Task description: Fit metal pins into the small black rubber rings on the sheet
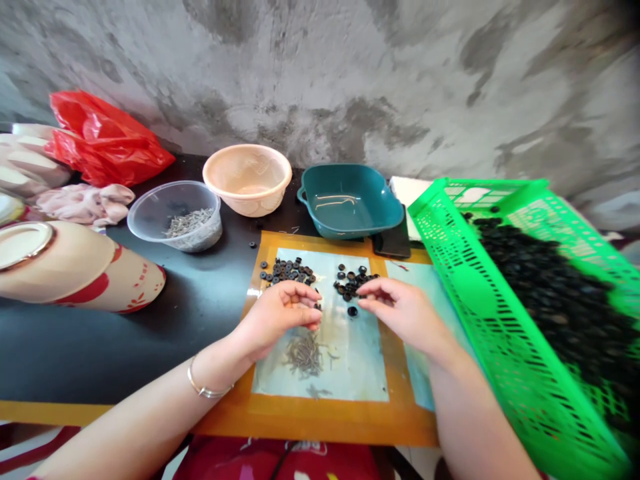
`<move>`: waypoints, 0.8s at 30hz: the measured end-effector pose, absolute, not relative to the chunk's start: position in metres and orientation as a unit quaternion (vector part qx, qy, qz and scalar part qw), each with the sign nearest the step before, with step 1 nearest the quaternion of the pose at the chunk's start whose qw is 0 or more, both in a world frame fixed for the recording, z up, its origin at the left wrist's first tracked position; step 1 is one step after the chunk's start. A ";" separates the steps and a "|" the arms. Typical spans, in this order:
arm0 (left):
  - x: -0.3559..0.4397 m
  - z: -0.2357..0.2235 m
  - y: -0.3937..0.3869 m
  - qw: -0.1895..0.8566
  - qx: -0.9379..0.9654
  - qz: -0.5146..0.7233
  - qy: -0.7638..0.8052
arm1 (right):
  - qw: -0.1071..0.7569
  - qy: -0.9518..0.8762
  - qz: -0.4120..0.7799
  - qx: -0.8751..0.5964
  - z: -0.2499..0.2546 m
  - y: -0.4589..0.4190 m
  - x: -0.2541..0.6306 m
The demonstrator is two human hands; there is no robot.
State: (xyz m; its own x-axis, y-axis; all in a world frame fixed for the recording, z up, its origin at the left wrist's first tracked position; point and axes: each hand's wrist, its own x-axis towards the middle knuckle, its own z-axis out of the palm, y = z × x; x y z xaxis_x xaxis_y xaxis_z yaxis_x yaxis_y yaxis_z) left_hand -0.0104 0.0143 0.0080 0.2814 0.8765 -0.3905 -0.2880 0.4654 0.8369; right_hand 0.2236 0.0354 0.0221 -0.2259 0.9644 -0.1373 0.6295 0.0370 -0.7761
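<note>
My left hand (287, 308) hovers over the pale blue sheet (345, 373), thumb and fingers closed in a pinch. A small black piece (318, 307) shows at its fingertips. Beyond that hand lies a pile of flat black rings (290, 268). My right hand (400, 308) is beside a second pile of black round cap-like pieces (347, 283); its thumb and forefinger are apart, with nothing visible between them. One black cap (353, 311) lies apart, near the right thumb. Nearer me on the sheet is a heap of thin metal pins (304, 355).
A green crate (480, 307) full of black pieces stands at right. Along the back are a teal basin (350, 230), a pinkish bowl (247, 203) and a clear tub (145, 223) of metal pins. A large tumbler (85, 267) and red plastic bag (107, 143) stand left.
</note>
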 end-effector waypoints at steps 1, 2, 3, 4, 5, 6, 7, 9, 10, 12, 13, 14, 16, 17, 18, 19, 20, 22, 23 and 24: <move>-0.011 0.007 0.015 0.734 0.319 0.403 0.443 | 0.183 -0.711 0.357 -0.578 0.022 0.037 0.227; -0.012 0.007 0.015 0.739 0.311 0.404 0.440 | 0.151 -0.735 0.338 -0.569 0.020 0.037 0.228; -0.012 0.006 0.016 0.745 0.304 0.401 0.439 | 0.125 -0.755 0.320 -0.558 0.018 0.037 0.228; -0.013 0.005 0.016 0.752 0.297 0.395 0.438 | 0.108 -0.773 0.303 -0.547 0.016 0.037 0.228; -0.014 0.005 0.017 0.758 0.290 0.387 0.437 | 0.096 -0.786 0.287 -0.539 0.015 0.037 0.226; -0.014 0.005 0.017 0.764 0.285 0.380 0.436 | 0.091 -0.797 0.274 -0.531 0.013 0.037 0.224; -0.015 0.004 0.017 0.769 0.280 0.375 0.436 | 0.091 -0.804 0.267 -0.524 0.013 0.036 0.223; -0.015 0.003 0.017 0.774 0.275 0.367 0.436 | 0.108 -0.806 0.272 -0.515 0.014 0.034 0.220; -0.015 0.003 0.017 0.776 0.274 0.364 0.436 | 0.122 -0.800 0.282 -0.515 0.015 0.033 0.218; -0.014 0.003 0.017 0.775 0.275 0.361 0.440 | 0.149 -0.781 0.311 -0.520 0.019 0.030 0.216; -0.014 0.003 0.017 0.771 0.279 0.362 0.444 | 0.162 -0.772 0.326 -0.521 0.020 0.028 0.214; -0.013 0.002 0.016 0.764 0.286 0.364 0.449 | 0.176 -0.766 0.337 -0.518 0.021 0.026 0.212; -0.012 0.002 0.015 0.747 0.305 0.375 0.457 | 0.211 -0.768 0.347 -0.495 0.022 0.023 0.207; -0.012 0.002 0.014 0.740 0.313 0.380 0.458 | 0.230 -0.773 0.348 -0.478 0.022 0.022 0.204; -0.011 0.002 0.013 0.735 0.320 0.384 0.458 | 0.248 -0.777 0.347 -0.463 0.021 0.021 0.201; -0.010 0.003 0.012 0.732 0.325 0.387 0.458 | 0.262 -0.780 0.346 -0.451 0.020 0.020 0.199; -0.010 0.003 0.012 0.728 0.329 0.390 0.458 | 0.270 -0.779 0.347 -0.446 0.019 0.019 0.197; -0.009 0.004 0.011 0.721 0.338 0.390 0.463 | 0.275 -0.769 0.352 -0.457 0.018 0.018 0.194; -0.008 0.004 0.010 0.717 0.342 0.388 0.467 | 0.276 -0.761 0.354 -0.469 0.017 0.017 0.193; -0.008 0.005 0.010 0.714 0.346 0.385 0.472 | 0.278 -0.752 0.355 -0.482 0.016 0.016 0.193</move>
State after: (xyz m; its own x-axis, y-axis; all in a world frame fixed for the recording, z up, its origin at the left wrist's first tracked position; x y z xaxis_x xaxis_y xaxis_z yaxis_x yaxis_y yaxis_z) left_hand -0.0077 0.0100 0.0053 0.2586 0.8758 -0.4077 -0.2220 0.4646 0.8572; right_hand 0.1926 0.0156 0.0163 -0.3821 0.9210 0.0753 0.5270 0.2841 -0.8010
